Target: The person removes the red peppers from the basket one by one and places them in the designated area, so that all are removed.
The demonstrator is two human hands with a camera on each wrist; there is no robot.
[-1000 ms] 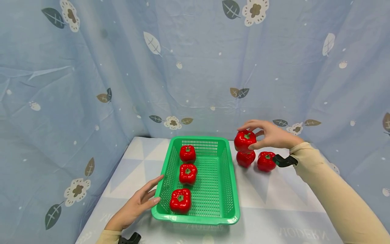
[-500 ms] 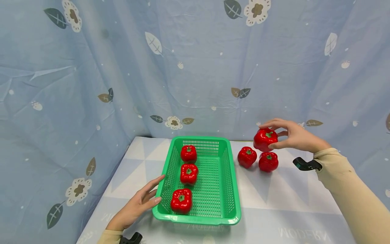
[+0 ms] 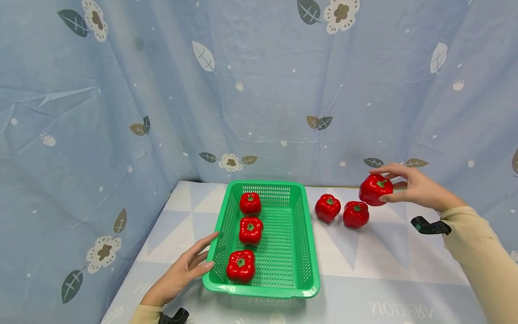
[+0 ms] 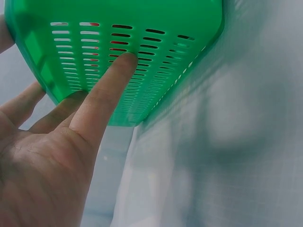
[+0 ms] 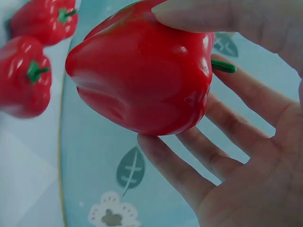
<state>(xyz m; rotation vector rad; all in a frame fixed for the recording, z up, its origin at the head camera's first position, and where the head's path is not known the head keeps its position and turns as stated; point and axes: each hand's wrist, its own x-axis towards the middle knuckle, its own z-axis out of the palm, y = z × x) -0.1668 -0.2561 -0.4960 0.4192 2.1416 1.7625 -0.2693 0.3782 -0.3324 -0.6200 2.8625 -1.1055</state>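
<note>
My right hand (image 3: pixel 418 186) pinches a red bell pepper (image 3: pixel 374 191) between thumb and fingers, above the right part of the table. In the right wrist view this bell pepper (image 5: pixel 142 71) lies sideways, its green stem toward the palm. Two more bell peppers (image 3: pixel 328 208) stand on the table, left of that hand. My left hand (image 3: pixel 178 274) touches the left wall of a green basket (image 3: pixel 261 292). Up close, its fairly straight thumb (image 4: pixel 106 94) presses the slotted wall, with other fingers at the rim. Three bell peppers (image 3: pixel 250 231) stand in a row along the basket's left side.
A pale cloth with triangles and printed lettering covers the table (image 3: pixel 364 270). Behind and to the left hangs a blue patterned curtain (image 3: pixel 259 90), close to the table's back edge. The basket's right half shows its bare perforated floor.
My right hand has carried its bell pepper rightward, away from above the two on the table, and lowered slightly in the last half second. The left hand and basket have stayed in place.
</note>
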